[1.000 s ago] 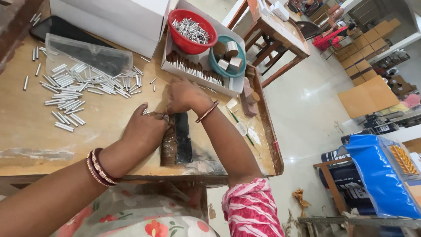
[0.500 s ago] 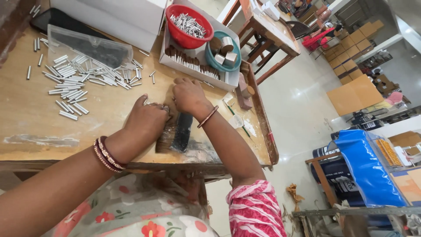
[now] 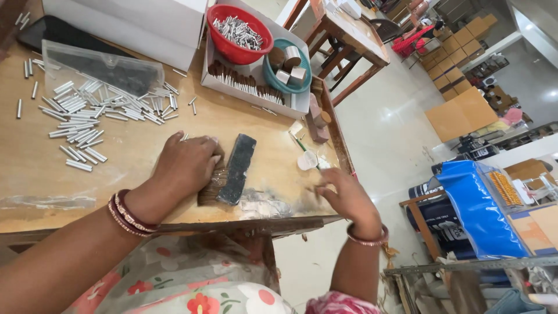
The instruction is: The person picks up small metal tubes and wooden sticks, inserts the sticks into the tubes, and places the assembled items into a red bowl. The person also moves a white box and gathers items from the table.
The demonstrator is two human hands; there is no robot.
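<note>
Left hand [image 3: 189, 166] closed over brown bristle bundle [image 3: 210, 187] beside flat dark grey block [image 3: 238, 168] at counter [image 3: 133, 157] centre, right hand [image 3: 343, 195] loosely curled, empty, at counter edge, 3 o'clock of block, small silver metal tubes [image 3: 87, 116] scattered at 10 o'clock.

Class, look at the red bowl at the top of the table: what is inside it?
The red bowl holds a heap of small silver metal tubes. Whatever lies beneath that heap, including the bowl's bottom, is covered.

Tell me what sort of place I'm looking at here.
Probably a small assembly workshop: a worn wooden workbench strewn with small metal tubes, a red bowl of more tubes, and stacked cardboard boxes beyond.
</note>
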